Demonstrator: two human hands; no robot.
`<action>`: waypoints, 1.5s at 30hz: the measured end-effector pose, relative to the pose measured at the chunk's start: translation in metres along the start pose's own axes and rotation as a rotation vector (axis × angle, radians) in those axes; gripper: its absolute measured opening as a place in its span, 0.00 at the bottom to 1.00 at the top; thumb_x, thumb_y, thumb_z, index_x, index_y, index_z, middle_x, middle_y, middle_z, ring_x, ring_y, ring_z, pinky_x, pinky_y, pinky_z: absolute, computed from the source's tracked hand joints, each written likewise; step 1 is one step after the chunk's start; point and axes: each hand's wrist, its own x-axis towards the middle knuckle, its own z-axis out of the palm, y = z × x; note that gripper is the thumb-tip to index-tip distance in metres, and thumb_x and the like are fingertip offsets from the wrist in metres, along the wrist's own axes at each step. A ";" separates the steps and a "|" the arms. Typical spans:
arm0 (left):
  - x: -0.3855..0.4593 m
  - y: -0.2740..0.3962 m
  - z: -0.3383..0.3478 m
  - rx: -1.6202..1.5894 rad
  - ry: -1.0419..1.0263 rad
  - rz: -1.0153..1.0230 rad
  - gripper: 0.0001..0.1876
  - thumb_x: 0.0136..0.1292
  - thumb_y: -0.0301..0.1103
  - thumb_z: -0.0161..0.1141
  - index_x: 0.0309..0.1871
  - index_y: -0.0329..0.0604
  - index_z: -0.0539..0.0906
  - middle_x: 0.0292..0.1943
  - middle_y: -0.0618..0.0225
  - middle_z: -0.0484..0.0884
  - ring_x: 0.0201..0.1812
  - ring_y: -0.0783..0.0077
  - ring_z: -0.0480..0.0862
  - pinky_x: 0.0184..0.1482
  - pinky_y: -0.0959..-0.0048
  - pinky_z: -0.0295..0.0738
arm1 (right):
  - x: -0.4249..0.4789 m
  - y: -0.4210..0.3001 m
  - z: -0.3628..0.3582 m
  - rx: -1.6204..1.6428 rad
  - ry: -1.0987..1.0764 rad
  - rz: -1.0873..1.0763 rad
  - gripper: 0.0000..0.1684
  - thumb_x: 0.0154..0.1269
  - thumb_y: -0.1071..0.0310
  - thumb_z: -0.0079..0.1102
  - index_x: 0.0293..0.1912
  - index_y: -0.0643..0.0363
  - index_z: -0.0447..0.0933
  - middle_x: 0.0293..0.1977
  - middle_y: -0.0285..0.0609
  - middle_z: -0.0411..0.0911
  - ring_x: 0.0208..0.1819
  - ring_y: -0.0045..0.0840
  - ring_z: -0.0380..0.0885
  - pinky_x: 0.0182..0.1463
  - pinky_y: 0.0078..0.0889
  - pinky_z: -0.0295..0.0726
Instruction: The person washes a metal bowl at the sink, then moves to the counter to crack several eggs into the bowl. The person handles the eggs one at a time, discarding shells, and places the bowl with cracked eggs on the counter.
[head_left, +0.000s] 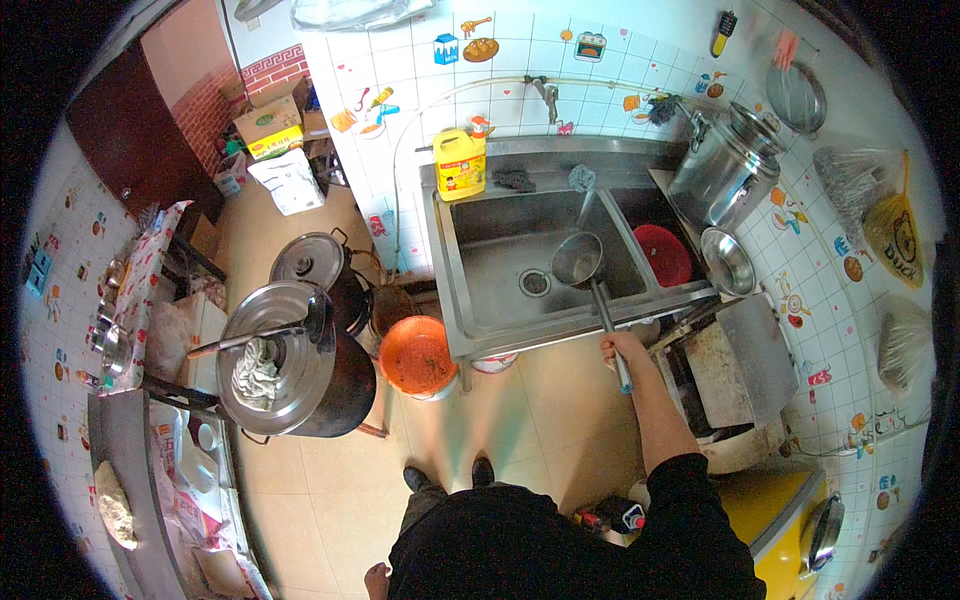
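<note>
My right hand (622, 349) grips the long metal handle of a large ladle (577, 260). Its round bowl is held over the left basin of a stainless steel double sink (491, 259), to the right of the drain (535, 283). Above the bowl, a tap (582, 180) with a cloth-like wrap points down; whether water runs from it is hard to tell. At the bottom edge, my left hand (377, 580) hangs low beside my body, partly cut off, with nothing visible in it. A red plastic basin (661, 255) sits in the right sink compartment.
Left of the sink stand an orange bucket (418, 356) and a big lidded pot (300, 375) bearing a cloth and a wooden-handled ladle. A yellow detergent jug (459, 166) is on the sink's back ledge. Steel canisters (724, 176) stand right; bottles (622, 516) rest on the floor.
</note>
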 end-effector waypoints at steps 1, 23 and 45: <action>-0.003 -0.001 -0.001 -0.002 0.004 0.011 0.20 0.63 0.37 0.56 0.51 0.28 0.79 0.40 0.56 0.84 0.39 0.64 0.83 0.44 0.67 0.78 | 0.000 0.000 0.001 -0.002 0.000 -0.005 0.10 0.64 0.68 0.50 0.26 0.53 0.64 0.16 0.30 0.63 0.13 0.16 0.62 0.17 0.25 0.66; 0.001 0.007 0.006 -0.097 -0.010 0.034 0.22 0.67 0.44 0.55 0.47 0.29 0.82 0.36 0.58 0.85 0.35 0.65 0.83 0.39 0.71 0.78 | 0.005 0.000 -0.014 -0.188 0.099 -0.148 0.12 0.62 0.70 0.54 0.23 0.59 0.69 0.17 0.37 0.70 0.13 0.20 0.67 0.17 0.28 0.69; -0.011 -0.009 0.010 -0.283 -0.006 -0.057 0.16 0.66 0.37 0.59 0.46 0.30 0.80 0.35 0.60 0.83 0.32 0.67 0.82 0.36 0.71 0.79 | -0.003 -0.016 0.011 -0.441 0.265 -0.215 0.11 0.60 0.71 0.57 0.23 0.62 0.70 0.15 0.40 0.70 0.13 0.25 0.69 0.16 0.33 0.70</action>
